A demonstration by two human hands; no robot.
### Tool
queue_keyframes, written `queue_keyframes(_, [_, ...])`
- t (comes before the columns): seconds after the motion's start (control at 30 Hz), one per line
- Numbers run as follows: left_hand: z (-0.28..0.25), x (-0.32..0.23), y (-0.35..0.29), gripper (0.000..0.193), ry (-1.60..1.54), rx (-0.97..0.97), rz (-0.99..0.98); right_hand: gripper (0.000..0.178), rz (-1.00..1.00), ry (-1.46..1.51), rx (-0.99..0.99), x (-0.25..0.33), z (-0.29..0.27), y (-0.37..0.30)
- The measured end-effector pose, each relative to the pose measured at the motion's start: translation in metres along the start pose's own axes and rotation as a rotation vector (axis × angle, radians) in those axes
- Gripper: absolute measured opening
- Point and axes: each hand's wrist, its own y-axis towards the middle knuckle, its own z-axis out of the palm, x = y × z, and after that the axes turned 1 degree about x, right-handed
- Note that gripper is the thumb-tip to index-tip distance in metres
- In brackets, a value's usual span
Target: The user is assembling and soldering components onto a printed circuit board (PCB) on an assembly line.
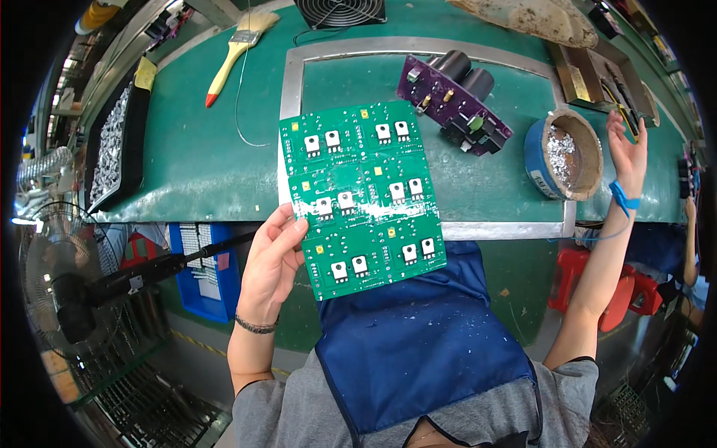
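A green circuit board panel (351, 175) is held up over the bench's near edge, with pairs of black and silver three-legged components across it. Its left edge is pinched between the thumb and fingers of my left hand (275, 250). Out to the far right, my right hand (629, 149) is raised with its fingers apart and nothing in them; a blue wrist strap (624, 200) circles that wrist. Just beyond those fingertips lies a slim tool with black and yellow handles (621, 97) in a shallow open box (579, 82).
Right of the panel stand a purple circuit board (455, 108) with black cylinders and a blue-sided round tub (539, 160) of silvery bits. At left are a paintbrush (233, 56) and a black tray (134, 153) of small parts. A fan (340, 11) sits at the back.
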Motion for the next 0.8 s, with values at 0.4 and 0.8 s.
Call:
queue_keyframes(0.4, [-0.008, 0.001, -0.033, 0.039, -0.143, -0.018, 0.248, 0.04, -0.1, -1.46, 0.616, -0.239, 0.053, -0.233])
queue_keyframes(0.8, [-0.001, 0.02, -0.05, 0.051, -0.372, 0.109, 0.385, 0.043, 0.553, -0.702, 0.625, -0.287, 0.063, -0.181])
